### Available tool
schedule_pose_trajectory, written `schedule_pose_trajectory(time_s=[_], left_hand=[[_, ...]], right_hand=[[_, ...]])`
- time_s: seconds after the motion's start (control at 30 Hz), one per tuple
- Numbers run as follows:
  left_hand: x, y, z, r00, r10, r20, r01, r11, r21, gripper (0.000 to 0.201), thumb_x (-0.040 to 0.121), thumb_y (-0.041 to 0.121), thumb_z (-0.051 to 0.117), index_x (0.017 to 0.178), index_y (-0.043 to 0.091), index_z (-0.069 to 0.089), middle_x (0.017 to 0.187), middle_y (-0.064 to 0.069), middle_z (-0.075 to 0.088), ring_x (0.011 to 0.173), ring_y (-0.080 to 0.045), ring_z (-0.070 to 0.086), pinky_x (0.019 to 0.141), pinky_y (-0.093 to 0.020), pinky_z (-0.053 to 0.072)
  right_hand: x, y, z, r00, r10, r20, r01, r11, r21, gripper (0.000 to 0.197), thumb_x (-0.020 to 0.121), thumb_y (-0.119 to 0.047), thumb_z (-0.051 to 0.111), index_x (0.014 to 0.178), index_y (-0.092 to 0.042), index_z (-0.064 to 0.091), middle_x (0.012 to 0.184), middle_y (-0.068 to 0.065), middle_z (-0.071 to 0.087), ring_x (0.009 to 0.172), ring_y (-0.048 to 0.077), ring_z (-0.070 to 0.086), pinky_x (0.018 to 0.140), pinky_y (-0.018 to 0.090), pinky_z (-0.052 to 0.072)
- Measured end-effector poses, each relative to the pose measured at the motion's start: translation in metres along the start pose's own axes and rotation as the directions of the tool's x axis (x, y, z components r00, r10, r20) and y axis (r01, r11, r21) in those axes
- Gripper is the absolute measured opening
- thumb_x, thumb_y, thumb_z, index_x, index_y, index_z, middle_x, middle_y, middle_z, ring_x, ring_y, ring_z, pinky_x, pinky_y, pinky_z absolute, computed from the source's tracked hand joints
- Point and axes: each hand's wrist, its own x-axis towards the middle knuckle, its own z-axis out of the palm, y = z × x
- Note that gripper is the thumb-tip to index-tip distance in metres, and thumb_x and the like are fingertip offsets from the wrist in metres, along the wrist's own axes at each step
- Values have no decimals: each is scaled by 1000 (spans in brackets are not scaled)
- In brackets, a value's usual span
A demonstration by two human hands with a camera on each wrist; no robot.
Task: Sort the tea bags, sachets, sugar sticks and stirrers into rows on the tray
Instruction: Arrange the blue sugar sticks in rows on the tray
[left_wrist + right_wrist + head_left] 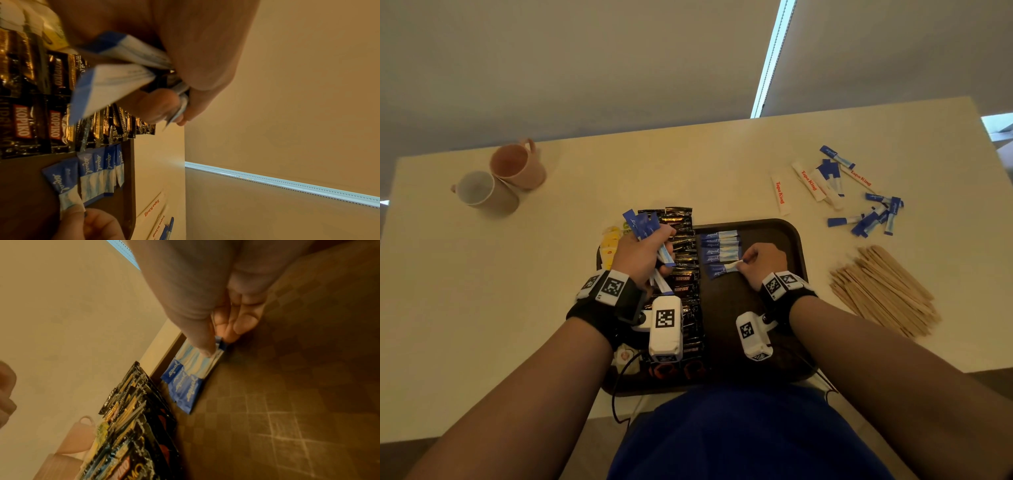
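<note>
A dark brown tray point(789, 236) lies in front of me on the table. My left hand point(643, 255) grips a bundle of blue sweetener sticks point(642, 226) above the row of black coffee sachets point(685, 260). The same bundle of sticks point(115, 68) fills the left wrist view. My right hand point(760, 262) pinches the white end of the nearest blue stick point(720, 270), which lies at the near end of the row of blue sticks point(719, 245) on the tray. Thumb and fingertips point(207, 348) hold that stick point(193, 395) flat against the tray. Yellow tea bags point(610, 244) lie at the tray's left edge.
Loose blue and white sugar sticks point(859, 192) lie scattered at the table's far right. A heap of wooden stirrers point(883, 291) lies right of the tray. Two mugs point(500, 178) stand at the far left. Cables hang by the tray's near edge.
</note>
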Motion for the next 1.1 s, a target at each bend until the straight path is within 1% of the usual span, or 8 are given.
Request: schedule_pose_trajectory(time_s=[0.1, 0.23, 0.43, 0.53, 0.67, 0.87, 1.0, 1.1], left_hand=[[-2, 0, 1, 1000, -3, -7, 3, 1000, -7, 10, 97, 18, 63, 94, 9, 61, 58, 1, 54, 45, -13, 44, 39, -22, 34], [-1, 0, 1, 1000, -18, -14, 18, 1000, -9, 9, 95, 18, 65, 94, 10, 63, 60, 0, 55, 46, -13, 45, 39, -22, 34], [-3, 0, 2, 1000, -19, -7, 19, 1000, -11, 10, 96, 20, 64, 94, 10, 62, 59, 1, 55, 46, -14, 45, 40, -23, 34], [-4, 2, 4, 999, -32, -16, 32, 999, 4, 14, 97, 22, 64, 93, 9, 63, 60, 0, 57, 44, -13, 46, 40, -23, 37], [-4, 1, 6, 999, -40, -35, 40, 999, -2, 15, 97, 23, 65, 98, 8, 64, 65, -3, 58, 44, -12, 49, 39, -21, 39], [-4, 0, 6, 999, -39, -22, 39, 999, 30, 16, 97, 24, 64, 100, 8, 63, 67, -2, 58, 48, -12, 51, 39, -20, 40], [-5, 0, 8, 999, -40, -28, 41, 999, 32, 15, 97, 24, 65, 97, 9, 64, 66, -2, 59, 46, -11, 51, 39, -20, 40], [-5, 1, 7, 998, -41, -37, 42, 999, 23, 16, 96, 25, 65, 97, 9, 65, 65, -2, 59, 46, -11, 51, 39, -21, 41]], right_hand=[[-1, 0, 3, 1000, -25, -3, 25, 1000, -14, 16, 85, -26, 76, 82, -19, 62, 83, -3, 61, 78, 12, 58, 71, 23, 45], [1, 2, 6, 999, -53, -9, 53, 999, -12, 17, 83, -26, 77, 85, -21, 60, 85, -3, 61, 81, 13, 58, 73, 23, 45], [2, 5, 3, 999, -45, 5, 45, 998, -36, 17, 83, -28, 77, 83, -20, 62, 86, -2, 63, 81, 14, 59, 73, 24, 46], [2, 6, 1, 999, -29, 24, 30, 999, -43, 17, 85, -28, 75, 81, -20, 62, 80, -5, 59, 75, 11, 55, 69, 24, 43], [2, 7, -1, 998, -11, 63, 16, 997, -79, 18, 85, -29, 75, 76, -20, 63, 77, -3, 61, 73, 11, 56, 64, 24, 41], [2, 10, -1, 989, 38, 143, -20, 992, -125, 21, 84, -32, 76, 72, -20, 65, 77, 0, 65, 79, 16, 62, 67, 28, 49], [3, 5, 0, 991, 21, 133, -3, 991, -137, 17, 85, -31, 74, 75, -18, 68, 80, 3, 67, 81, 19, 64, 68, 29, 50], [3, 2, 1, 991, 8, 130, 11, 989, -146, 18, 86, -30, 73, 75, -17, 68, 83, 5, 68, 82, 21, 65, 71, 31, 53]])
